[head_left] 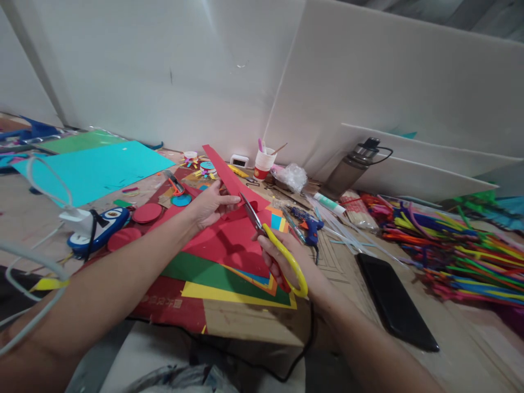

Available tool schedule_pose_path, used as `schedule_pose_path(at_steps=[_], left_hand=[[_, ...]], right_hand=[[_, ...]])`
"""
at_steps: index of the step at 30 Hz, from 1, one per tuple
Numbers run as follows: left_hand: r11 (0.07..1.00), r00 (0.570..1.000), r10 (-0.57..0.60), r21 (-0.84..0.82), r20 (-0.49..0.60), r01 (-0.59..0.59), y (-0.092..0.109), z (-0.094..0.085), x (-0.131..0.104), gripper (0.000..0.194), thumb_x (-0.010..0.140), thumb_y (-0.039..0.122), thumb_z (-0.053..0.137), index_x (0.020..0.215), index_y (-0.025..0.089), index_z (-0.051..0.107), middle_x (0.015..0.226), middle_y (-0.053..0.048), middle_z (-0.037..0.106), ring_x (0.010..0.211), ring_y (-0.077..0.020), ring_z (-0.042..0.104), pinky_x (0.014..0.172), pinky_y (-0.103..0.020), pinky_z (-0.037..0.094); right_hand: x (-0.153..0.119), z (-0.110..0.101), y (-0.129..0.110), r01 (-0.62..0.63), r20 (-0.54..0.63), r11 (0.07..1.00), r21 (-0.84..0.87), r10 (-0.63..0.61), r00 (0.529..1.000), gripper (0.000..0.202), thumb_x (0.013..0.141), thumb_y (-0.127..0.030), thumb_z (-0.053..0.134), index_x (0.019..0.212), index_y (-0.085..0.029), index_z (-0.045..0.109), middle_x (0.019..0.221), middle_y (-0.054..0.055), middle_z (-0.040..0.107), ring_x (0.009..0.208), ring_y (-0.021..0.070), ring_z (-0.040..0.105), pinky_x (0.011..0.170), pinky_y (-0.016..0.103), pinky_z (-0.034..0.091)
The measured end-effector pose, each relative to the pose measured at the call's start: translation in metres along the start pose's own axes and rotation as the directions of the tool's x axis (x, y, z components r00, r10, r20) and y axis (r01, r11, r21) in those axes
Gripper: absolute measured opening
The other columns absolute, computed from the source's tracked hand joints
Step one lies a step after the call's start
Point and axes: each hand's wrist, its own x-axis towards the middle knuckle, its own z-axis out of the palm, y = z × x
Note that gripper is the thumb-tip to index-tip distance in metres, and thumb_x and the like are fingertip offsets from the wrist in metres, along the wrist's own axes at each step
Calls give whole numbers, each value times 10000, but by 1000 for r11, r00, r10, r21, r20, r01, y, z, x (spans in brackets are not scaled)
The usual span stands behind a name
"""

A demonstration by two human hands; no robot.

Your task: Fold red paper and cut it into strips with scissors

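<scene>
My left hand [210, 206] pinches a long strip of red paper [229, 177] that slants up and away from me. My right hand [282, 254] is closed around scissors [286, 259] with yellow and red handles. Their blades [250, 212] point up-left and meet the near part of the red strip, close to my left fingertips; whether they are parted I cannot tell. Beneath both hands lies a stack of coloured sheets, with red paper [233, 245] on top and green paper [192, 273] and yellow paper [241, 296] showing at the near edge.
Left are a turquoise sheet [98, 169], red discs [147, 213], a box cutter [175, 183] and a blue power strip [100, 232] with cables. Behind stands a paper cup [264, 164]. On the right are a glue gun [311, 226], a bottle [350, 169], a phone [395, 300] and pipe cleaners [458, 245].
</scene>
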Motion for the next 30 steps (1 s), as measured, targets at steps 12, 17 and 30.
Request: schedule_pose_path(at_steps=[12, 17, 30], left_hand=[[1000, 999, -25, 2, 20, 25, -1, 1, -2, 459, 578, 24, 791, 952, 175, 572, 823, -12, 682, 651, -100, 645, 601, -197, 511], [999, 999, -32, -8, 41, 33, -1, 0, -1, 428, 594, 21, 781, 930, 169, 561, 804, -6, 674, 646, -91, 641, 579, -178, 490], [998, 998, -62, 14, 15, 62, 2, -1, -2, 368, 599, 42, 781, 886, 159, 581, 744, -5, 674, 610, -106, 638, 563, -200, 495]], right_hand=[[4, 1, 3, 23, 19, 999, -36, -23, 1000, 429, 831, -623, 501, 988, -224, 519, 579, -70, 499, 362, 76, 444, 322, 180, 366], [2, 2, 2, 47, 7, 999, -19, -47, 999, 430, 828, -622, 510, 967, -215, 529, 568, -73, 489, 368, 68, 438, 326, 167, 356], [3, 1, 6, 77, 9, 994, -72, -77, 997, 418, 865, -591, 496, 988, -197, 564, 537, -68, 501, 375, 63, 436, 343, 154, 347]])
